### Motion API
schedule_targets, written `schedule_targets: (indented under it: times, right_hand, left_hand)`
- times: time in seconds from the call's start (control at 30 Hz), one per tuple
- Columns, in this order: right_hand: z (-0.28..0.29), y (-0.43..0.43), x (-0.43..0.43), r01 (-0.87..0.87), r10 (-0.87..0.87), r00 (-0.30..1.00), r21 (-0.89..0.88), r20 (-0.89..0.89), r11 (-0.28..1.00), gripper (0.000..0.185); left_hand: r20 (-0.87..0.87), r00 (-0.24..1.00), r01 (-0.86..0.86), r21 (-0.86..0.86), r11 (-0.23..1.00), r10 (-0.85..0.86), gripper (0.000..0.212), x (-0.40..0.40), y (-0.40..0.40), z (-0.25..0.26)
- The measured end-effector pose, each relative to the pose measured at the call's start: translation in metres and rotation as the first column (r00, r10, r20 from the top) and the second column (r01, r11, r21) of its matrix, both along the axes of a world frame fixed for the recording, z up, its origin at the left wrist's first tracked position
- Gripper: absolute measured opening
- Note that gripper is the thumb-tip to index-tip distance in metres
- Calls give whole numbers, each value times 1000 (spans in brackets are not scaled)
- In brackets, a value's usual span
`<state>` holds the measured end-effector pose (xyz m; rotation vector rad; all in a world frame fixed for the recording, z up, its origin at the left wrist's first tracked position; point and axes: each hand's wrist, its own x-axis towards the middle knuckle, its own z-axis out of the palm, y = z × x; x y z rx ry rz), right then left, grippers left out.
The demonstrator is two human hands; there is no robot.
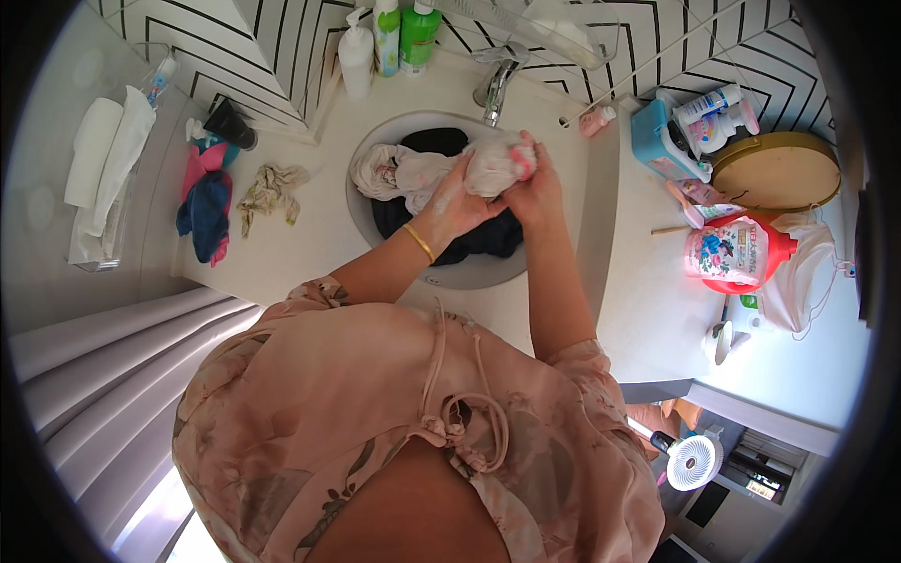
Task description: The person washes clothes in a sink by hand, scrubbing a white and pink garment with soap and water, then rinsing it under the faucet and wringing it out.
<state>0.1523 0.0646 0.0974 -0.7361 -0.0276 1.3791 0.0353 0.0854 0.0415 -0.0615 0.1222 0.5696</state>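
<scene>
A bunched white cloth with a pink patch (pixel 493 167) is held between my two hands over the sink, just below the faucet. My left hand (pixel 454 200), wet with some suds and with a gold bangle at the wrist, grips it from the left. My right hand (pixel 536 188) closes on its right side. Under them, the oval sink (pixel 357 218) holds black cloth (pixel 486 243) and, at its left, more pale cloth (pixel 380 172). The chrome faucet (pixel 495 91) stands at the sink's back edge.
Bottles (pixel 419 39) line the back wall. Left of the sink lie a crumpled pale cloth (pixel 271 193) and blue and pink cloths (pixel 205 211). On the right ledge are a blue container (pixel 658 141), a round tan basket (pixel 778 172) and a red-capped detergent jug (pixel 728 253).
</scene>
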Motion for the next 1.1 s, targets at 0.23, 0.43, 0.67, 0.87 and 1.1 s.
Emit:
schedule_targets:
  times: [0.23,0.43,0.67,0.87,1.1]
  right_hand:
    - [8,-38,-86,25,-117,-521,152,846,988,23]
    - [-25,29,-20,261,279,-11,-267,960,928,27]
    - [-33,-8,-78,137,9,-512,72,859,988,28]
    - [-28,7,13,39,300,232,-317,925,948,33]
    - [1,-34,27,-591,569,769,-14,292,806,54]
  left_hand:
    - [-407,907,-69,110,992,108,28,-10,21,0]
    - [-494,834,-132,253,958,245,28,-3,21,19]
    - [-27,1000,21,229,973,-16,22,-12,27,-34]
    - [-378,912,15,423,906,162,22,-14,19,27]
    - [-641,766,540,600,590,-49,44,-37,27,66]
